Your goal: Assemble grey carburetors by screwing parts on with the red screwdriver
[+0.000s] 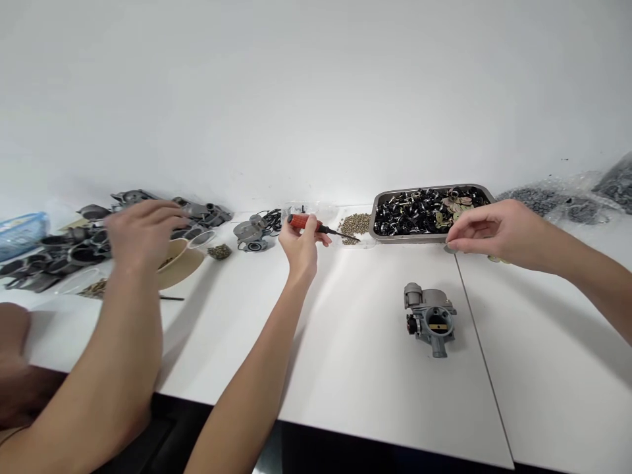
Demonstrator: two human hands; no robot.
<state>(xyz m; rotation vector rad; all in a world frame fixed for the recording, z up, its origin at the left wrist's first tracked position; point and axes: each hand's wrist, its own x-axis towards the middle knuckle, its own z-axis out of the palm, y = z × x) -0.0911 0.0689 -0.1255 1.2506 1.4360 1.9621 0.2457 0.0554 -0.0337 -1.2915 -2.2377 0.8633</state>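
Observation:
My left hand (300,247) is closed round the red handle of a screwdriver (302,222). Its dark shaft points right, with the tip over a pile of small brass-coloured screws (356,225). At the front right corner of a metal tray (378,232), my right hand (486,230) pinches a small flat metal disc (449,249), partly hidden by the fingers. Black parts (407,210) and several yellowish discs (455,204) fill that tray. A grey carburetor (434,321) stands on the white table below my right hand, its round bore facing me with a brass-coloured strip across it.
A co-worker's hand (143,230) reaches over grey carburetor bodies (54,260) at left. Nearby are a beige bowl (185,266), a small bag of screws (220,251) and another carburetor (251,232). Plastic bags of grey parts (573,204) lie far right. A seam (486,368) crosses the table.

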